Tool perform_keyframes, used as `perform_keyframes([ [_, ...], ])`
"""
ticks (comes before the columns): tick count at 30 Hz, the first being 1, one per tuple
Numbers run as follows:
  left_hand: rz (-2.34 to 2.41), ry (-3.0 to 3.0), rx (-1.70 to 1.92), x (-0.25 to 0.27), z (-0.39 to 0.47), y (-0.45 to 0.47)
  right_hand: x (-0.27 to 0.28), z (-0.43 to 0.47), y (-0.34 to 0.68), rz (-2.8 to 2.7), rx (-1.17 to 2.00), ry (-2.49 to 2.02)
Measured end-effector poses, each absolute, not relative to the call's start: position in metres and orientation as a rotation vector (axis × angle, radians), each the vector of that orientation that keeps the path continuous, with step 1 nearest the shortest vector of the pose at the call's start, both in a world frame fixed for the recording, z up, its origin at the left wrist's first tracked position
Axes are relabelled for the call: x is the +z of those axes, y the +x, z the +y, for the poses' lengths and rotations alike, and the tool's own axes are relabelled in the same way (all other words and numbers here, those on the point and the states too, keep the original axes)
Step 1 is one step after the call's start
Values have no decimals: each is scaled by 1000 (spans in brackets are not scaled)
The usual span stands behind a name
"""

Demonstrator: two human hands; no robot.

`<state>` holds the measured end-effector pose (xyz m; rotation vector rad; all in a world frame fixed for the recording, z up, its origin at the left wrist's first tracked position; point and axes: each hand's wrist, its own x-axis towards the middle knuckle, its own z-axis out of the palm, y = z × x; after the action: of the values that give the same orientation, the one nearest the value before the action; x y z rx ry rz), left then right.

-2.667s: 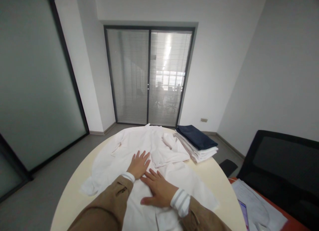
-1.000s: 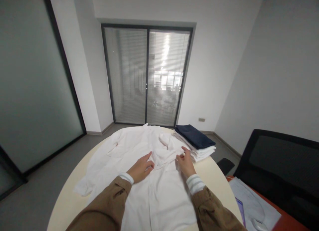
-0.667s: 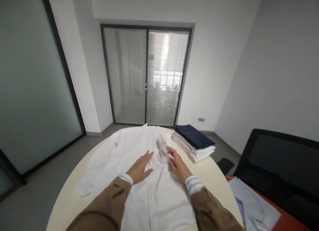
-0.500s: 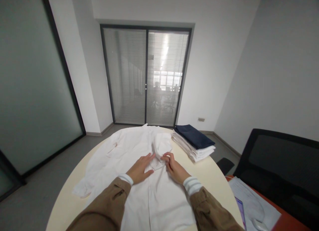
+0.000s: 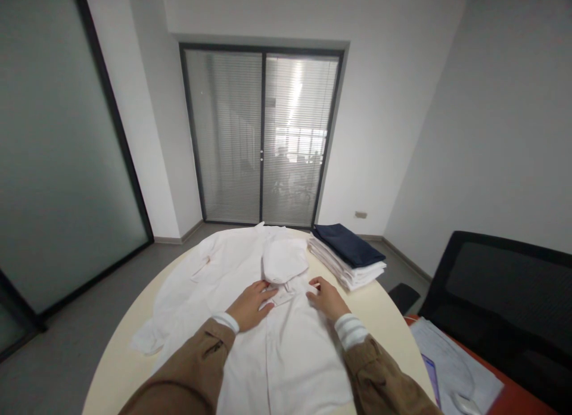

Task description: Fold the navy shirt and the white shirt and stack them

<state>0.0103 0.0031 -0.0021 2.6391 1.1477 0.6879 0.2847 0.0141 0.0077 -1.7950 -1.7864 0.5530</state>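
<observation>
A white long-sleeved shirt (image 5: pixel 232 260) lies spread over the round table, its front placket running toward me. One sleeve (image 5: pixel 286 260) is folded inward over the shirt body, its bunched end near my fingers. My left hand (image 5: pixel 252 304) rests on the shirt below this fold, fingers stretched and thumb apart, so it is open. At the shirt's right side edge, my right hand (image 5: pixel 328 299) has curled fingers with a bit of white cloth between thumb and forefinger. The other sleeve reaches out to the left across the tabletop.
A stack of folded white cloth (image 5: pixel 342 272) topped by a navy folded piece (image 5: pixel 348 245) sits at the table's (image 5: pixel 384 325) back right. Beyond the right edge are a black mesh chair (image 5: pixel 504 307), papers (image 5: pixel 460 355) and a purple-edged device (image 5: pixel 431 373) on an orange-red surface.
My right hand has let go of the sleeve fold and moved right to the shirt's side edge. The fold now lies flatter and rounder. My left hand has barely moved.
</observation>
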Motion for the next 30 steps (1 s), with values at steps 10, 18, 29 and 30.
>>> perform_keyframes([
  [10, 1497, 2427, 892, 2, 4, 7, 26, -2, 280, -1898, 440, -1890],
  [18, 1160, 2565, 737, 3, 0, 9, 20, -1, 276, -1945, 324, -1827],
  [29, 1230, 2565, 623, 0, 0, 10, 6, 9, 281, -2011, 378, -1831],
  [30, 1225, 2566, 623, 1, 0, 10, 4, 11, 283, -1972, 347, -1856],
])
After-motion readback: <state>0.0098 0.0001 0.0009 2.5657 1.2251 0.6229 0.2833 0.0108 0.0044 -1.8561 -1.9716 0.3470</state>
